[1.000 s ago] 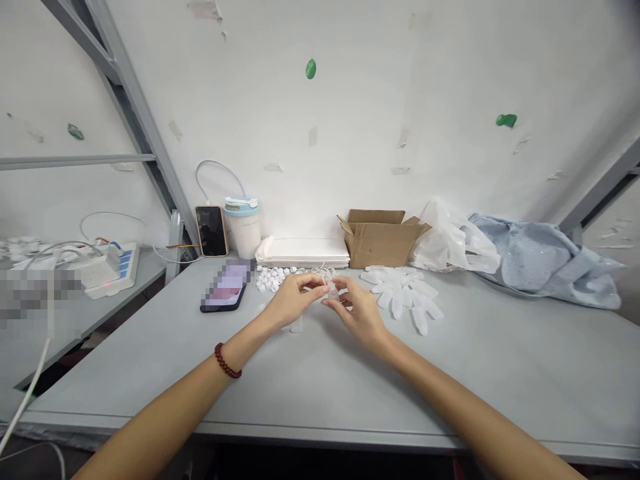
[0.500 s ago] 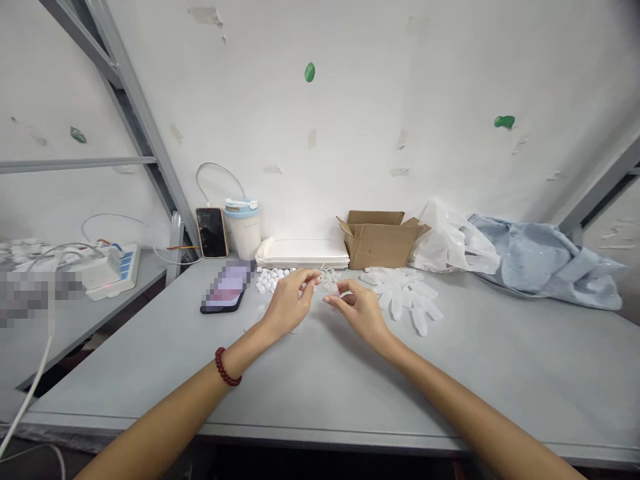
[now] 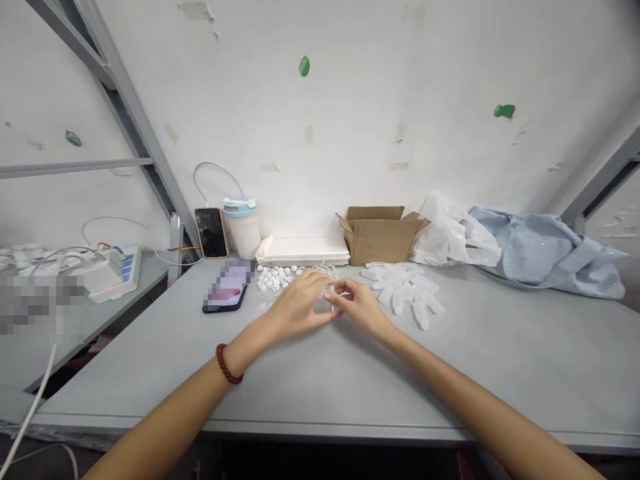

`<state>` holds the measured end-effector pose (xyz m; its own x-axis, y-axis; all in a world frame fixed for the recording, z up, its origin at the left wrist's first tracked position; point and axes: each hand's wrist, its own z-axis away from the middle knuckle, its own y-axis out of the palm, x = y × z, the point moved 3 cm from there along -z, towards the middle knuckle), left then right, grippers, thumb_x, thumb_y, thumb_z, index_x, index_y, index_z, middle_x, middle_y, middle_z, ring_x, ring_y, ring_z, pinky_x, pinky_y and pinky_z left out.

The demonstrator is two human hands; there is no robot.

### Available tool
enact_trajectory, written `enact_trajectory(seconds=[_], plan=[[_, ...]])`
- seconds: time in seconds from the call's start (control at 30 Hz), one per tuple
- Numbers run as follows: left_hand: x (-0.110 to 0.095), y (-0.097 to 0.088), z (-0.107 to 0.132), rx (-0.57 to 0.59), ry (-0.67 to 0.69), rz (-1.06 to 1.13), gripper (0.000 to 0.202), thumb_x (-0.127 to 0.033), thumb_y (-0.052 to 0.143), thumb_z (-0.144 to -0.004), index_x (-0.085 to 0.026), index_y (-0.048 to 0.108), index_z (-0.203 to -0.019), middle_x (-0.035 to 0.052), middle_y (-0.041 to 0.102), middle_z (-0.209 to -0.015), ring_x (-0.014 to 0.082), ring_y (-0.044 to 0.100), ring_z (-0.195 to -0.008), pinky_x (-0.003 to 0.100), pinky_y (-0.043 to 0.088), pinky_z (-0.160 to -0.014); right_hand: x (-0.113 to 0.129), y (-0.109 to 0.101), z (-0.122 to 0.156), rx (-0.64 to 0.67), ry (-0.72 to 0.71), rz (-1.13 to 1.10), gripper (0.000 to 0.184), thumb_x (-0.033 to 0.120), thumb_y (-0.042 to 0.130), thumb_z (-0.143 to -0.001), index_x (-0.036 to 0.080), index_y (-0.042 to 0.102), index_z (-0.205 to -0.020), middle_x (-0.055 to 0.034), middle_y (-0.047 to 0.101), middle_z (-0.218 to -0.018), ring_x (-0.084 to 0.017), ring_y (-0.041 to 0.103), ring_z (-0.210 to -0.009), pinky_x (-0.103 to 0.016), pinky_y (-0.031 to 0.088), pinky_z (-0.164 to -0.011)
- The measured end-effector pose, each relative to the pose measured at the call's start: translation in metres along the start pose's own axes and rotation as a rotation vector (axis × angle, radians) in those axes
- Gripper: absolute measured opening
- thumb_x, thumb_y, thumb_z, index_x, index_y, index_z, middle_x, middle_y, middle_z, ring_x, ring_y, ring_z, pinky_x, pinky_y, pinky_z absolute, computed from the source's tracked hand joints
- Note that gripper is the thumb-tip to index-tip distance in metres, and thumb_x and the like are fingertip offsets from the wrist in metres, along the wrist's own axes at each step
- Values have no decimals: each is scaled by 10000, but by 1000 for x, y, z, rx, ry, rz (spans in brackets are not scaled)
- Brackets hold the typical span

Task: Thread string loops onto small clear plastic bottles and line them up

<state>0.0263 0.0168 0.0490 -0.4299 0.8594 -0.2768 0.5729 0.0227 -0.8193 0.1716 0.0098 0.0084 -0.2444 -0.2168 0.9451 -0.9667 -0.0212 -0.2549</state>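
At table (image 3: 350,380) centre: left hand (image 3: 295,310) and right hand (image 3: 363,308) meet, fingertips touching. Right thumb and forefinger pinched on small white piece (image 3: 329,292); left fingers bunched over same piece, grip partly hidden. Caps (image 3: 274,279) loose in heap just beyond left hand. Gloves (image 3: 405,290) right of hands, untouched. Phone (image 3: 226,288) far left. Progress, judged: one piece in hand, heap mostly unused.

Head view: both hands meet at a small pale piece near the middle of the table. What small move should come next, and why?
Probably a gentle squeeze of the small piece between the fingertips, before any reach elsewhere. The left hand and right hand both appear to pinch it just above the table. The white caps lie close behind.
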Motion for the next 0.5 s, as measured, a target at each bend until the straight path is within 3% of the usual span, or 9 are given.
enact_trajectory(seconds=[0.1, 0.2, 0.3, 0.5], plan=[[18, -19, 0, -9, -190, 75, 436, -364, 676, -704, -205, 548, -1089, 78, 595, -1117, 249, 512, -1053, 374, 425, -883, 3, 0, 1, 120, -61, 4, 481, 501, 474, -837, 134, 531, -1143, -122, 626, -1041, -201, 648, -879, -348, 546, -697], [28, -27, 4, 95, -294, 102, 471, -402, 694, -667, -227, 558, -1083, 63, 580, -1132, 252, 511, -1049, 365, 421, -865, 1, -1, 2, 180, -82, 34, 577, 544, 328, -896, 145, 449, -1295, -157, 572, -1217, -224, 547, -1129, -415, 472, -904], [27, -21, 8, 212, -281, 110, 464, -415, 697, -641, -225, 567, -1044, 57, 581, -1076, 265, 494, -1042, 353, 422, -833, -3, -2, 2, 196, -73, 41, 632, 575, 261, -902, 142, 431, -1329, -160, 544, -1271, -229, 496, -1191, -435, 416, -971], [20, -6, 13, 419, -303, 100, 508, -377, 673, -638, -190, 525, -1086, 69, 546, -1048, 271, 448, -1050, 344, 416, -824, -9, 1, 1, 190, -64, 20, 632, 591, 259, -895, 148, 500, -1277, -136, 566, -1235, -241, 508, -1158, -428, 415, -960]])
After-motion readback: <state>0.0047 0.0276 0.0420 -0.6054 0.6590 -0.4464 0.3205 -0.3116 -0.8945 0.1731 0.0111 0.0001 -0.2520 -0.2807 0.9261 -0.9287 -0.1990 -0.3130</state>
